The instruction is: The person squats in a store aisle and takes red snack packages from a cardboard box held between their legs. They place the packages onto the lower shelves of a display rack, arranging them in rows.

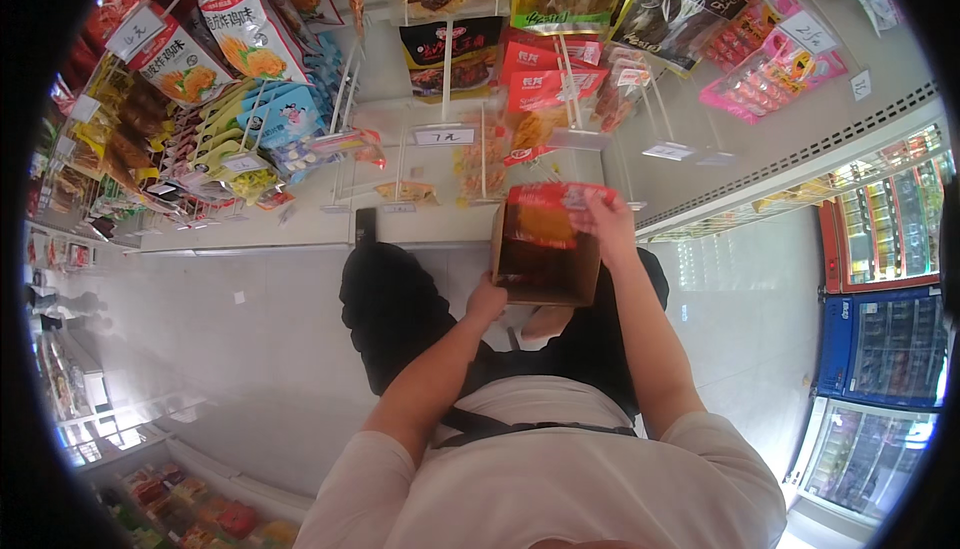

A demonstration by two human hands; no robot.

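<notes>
A brown cardboard box [547, 290] rests between my knees, its open top facing me. My left hand [487, 301] grips the box at its near left edge. Above the box's far side, my right hand [604, 223] pinches the right end of a red snack packet [541, 217] with a golden-brown food picture. Inside, the box is dark, and what lies at its bottom is hard to make out. Similar red packets [551, 99] hang from a peg hook on the shelf rack just beyond.
Hanging bags of snacks [255, 31] crowd the rack's left side. Pegs with price tags [444, 135] stick out towards me. A pink candy bag [772, 76] hangs at right. The bottom shelf's front edge [315, 244] runs before my knees. Drinks coolers [840, 346] stand far right.
</notes>
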